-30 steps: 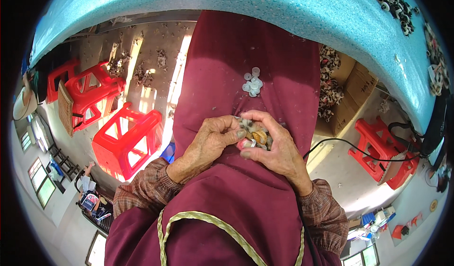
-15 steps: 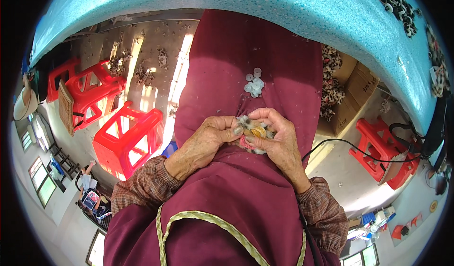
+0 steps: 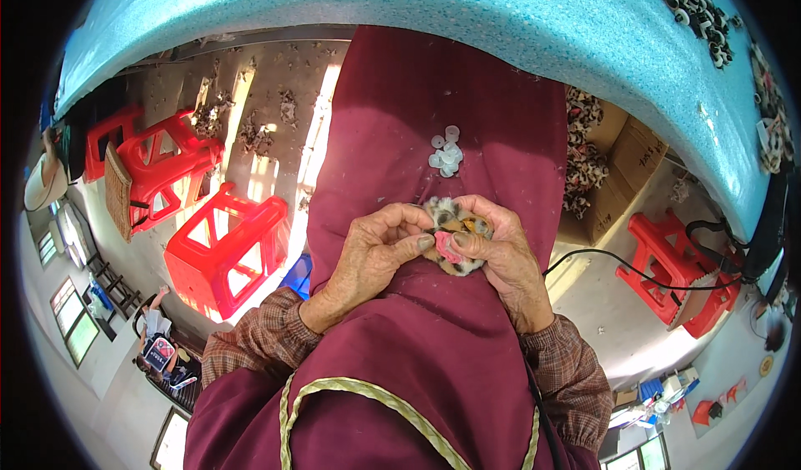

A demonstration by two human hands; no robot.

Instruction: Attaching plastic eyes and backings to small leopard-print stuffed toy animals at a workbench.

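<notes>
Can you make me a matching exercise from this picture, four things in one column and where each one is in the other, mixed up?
Things:
1. small furry toy
2. white plastic rings
3. cardboard box
4. red stool

Places:
A. on the floor at the person's left
B. loose on the maroon lap cloth
C. under the blue table, at the right
D. between the left hand and right hand

Pairs: 1-D, 2-B, 3-C, 4-A
</notes>
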